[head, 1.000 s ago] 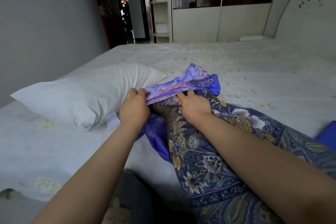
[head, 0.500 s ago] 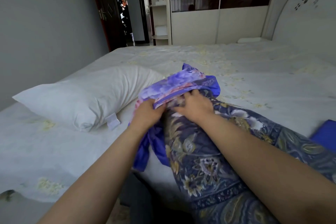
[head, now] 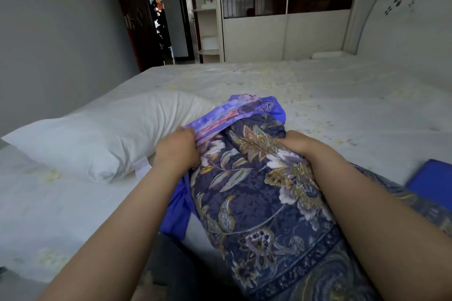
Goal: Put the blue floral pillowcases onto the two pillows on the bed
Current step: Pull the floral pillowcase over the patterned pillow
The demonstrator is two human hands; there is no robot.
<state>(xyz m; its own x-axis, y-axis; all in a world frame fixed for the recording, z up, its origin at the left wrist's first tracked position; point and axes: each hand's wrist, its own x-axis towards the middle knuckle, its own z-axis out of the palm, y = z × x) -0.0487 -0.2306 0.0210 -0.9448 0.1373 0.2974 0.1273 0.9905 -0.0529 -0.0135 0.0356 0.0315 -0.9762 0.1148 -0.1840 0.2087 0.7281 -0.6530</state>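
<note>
A dark blue floral pillowcase (head: 256, 193) with gold and lilac flowers covers a pillow that lies in front of me on the bed (head: 318, 95). Its open end shows a lighter purple lining (head: 227, 115) and bright blue fabric (head: 178, 210). My left hand (head: 177, 151) is shut on the left edge of that opening. My right hand (head: 302, 145) grips the pillowcase on the right side near the top. A bare white pillow (head: 102, 139) lies to the left, touching the pillowcase's open end.
A flat bright blue cloth (head: 430, 181) lies on the bed at the right edge. A white headboard (head: 403, 19) stands at the far right, a sliding wardrobe (head: 288, 19) behind the bed, and an open doorway (head: 156, 19) at the back left.
Both hands have spread apart along the pillowcase's opening: the right hand moved to the right side, and the dark floral fabric is now pulled further up over the pillow.
</note>
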